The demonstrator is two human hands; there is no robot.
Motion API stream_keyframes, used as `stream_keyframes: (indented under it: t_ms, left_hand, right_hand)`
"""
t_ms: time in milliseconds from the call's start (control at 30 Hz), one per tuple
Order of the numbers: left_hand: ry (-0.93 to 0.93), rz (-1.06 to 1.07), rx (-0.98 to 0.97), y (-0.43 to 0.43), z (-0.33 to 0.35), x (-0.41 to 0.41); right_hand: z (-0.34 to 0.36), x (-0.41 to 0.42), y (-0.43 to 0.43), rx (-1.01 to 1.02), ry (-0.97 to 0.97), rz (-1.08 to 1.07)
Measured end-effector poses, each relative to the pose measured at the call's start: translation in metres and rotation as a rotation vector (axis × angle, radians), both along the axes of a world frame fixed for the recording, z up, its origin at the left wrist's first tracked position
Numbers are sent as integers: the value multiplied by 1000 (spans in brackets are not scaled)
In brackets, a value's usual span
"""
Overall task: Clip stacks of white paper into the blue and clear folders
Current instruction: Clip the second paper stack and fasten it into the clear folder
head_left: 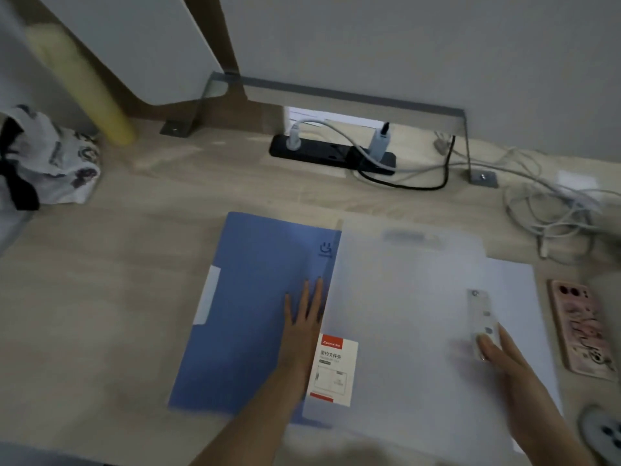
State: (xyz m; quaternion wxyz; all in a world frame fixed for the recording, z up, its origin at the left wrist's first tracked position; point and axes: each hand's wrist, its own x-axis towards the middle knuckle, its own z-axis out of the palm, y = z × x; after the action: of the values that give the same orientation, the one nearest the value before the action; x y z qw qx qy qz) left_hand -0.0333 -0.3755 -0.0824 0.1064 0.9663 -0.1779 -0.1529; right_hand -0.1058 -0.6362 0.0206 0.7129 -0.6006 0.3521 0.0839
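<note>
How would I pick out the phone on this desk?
Start at the wooden desk and go to its right side, past the white paper. The phone lies there face down, alone in a pink patterned case.

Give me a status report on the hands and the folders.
Left hand flat on blue folder. Right hand touching clip of clear folder, which overlaps blue folder's right edge. Phone close on the right.
</note>
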Motion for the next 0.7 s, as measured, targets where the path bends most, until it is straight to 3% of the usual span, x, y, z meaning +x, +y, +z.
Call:
stream_keyframes:
  t_ms: [100, 333, 700]
  left_hand:
    - [-143, -4, 110, -1, -16, -5]
    - [-180, 42, 85, 36, -23, 3]
    - [-137, 163, 12, 151, -19, 18]
  right_hand:
    - [-1, -3, -16, -36, 0, -16]
    - [-12, 1, -6, -30, 16, 6]
    - [-42, 18, 85, -82, 29, 80]
